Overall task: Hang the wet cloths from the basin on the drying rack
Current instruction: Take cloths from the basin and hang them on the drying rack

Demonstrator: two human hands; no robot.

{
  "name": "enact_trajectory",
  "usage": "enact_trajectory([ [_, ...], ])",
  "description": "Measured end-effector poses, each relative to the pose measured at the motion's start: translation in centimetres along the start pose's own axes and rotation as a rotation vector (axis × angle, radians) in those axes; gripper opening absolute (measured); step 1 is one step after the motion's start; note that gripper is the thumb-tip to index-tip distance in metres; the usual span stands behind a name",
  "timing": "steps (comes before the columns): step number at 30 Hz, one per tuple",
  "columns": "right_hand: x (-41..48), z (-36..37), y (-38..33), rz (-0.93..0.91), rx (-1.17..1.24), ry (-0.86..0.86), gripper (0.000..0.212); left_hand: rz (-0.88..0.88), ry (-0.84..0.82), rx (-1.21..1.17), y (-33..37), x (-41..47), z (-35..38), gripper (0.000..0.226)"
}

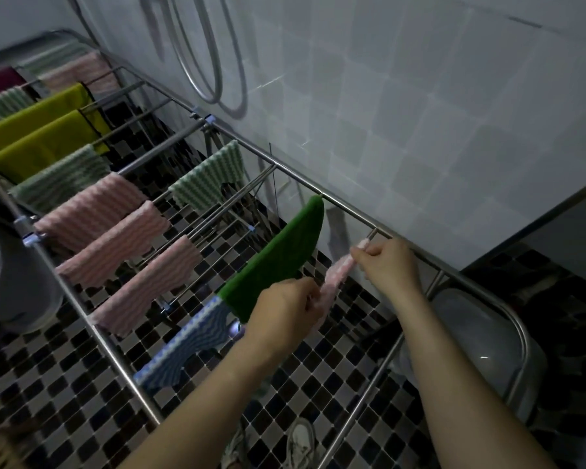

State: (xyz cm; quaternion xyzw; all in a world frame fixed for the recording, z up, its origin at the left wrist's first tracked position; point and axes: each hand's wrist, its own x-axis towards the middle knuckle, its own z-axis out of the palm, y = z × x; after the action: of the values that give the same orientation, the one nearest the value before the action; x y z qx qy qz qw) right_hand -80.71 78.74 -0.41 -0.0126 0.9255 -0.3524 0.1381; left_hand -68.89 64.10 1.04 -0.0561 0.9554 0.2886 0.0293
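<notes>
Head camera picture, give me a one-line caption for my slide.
Left hand and right hand hold a pink cloth stretched beside a green cloth on the drying rack.

The left hand [285, 313] and right hand [386, 262] are bare. Behind each grip the forearms run uncovered to the frame's lower edge. Far below the grips, one foot wears a pale lace-up sneaker [300, 441].

Bare rod [369, 384] near rack [285, 164] right end; green cloth [278, 258] left; wall [420, 130] close behind; basin [481, 333] below.
</notes>
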Motion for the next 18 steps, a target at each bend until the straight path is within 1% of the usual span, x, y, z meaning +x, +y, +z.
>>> enact_trajectory([
  [3,0.1,-0.1,-1.0,-0.034,-0.202,0.129,0.027,0.053,0.056,0.090,0.7,-0.1,0.8,0.014],
  [5,0.2,-0.5,-1.5,-0.062,-0.286,0.209,0.027,0.087,0.068,0.089,0.9,0.0,1.2,0.017],
  [7,0.0,-0.6,-1.6,-0.074,-0.251,0.236,0.024,0.106,0.096,0.074,0.6,0.0,1.4,0.023],
  [9,-0.3,-0.7,-1.5,-0.081,-0.164,0.213,0.021,0.070,0.095,0.046,0.0,-0.3,1.3,0.027],
  [13,-0.8,-0.5,-1.0,-0.050,-0.003,0.082,0.014,0.012,0.076,0.014,-0.9,-0.7,1.3,0.020],
  [15,-0.7,-0.2,-0.7,-0.038,0.048,0.066,0.011,0.020,0.098,0.020,-0.8,-0.8,1.6,0.018],
  [17,-0.8,-0.2,-0.9,-0.034,0.014,0.086,0.005,0.009,0.106,0.005,-0.7,-1.0,1.8,0.017],
  [18,-0.9,-0.2,-1.1,-0.036,-0.038,0.103,0.007,-0.003,0.096,-0.007,-0.7,-1.0,1.8,0.018],
])
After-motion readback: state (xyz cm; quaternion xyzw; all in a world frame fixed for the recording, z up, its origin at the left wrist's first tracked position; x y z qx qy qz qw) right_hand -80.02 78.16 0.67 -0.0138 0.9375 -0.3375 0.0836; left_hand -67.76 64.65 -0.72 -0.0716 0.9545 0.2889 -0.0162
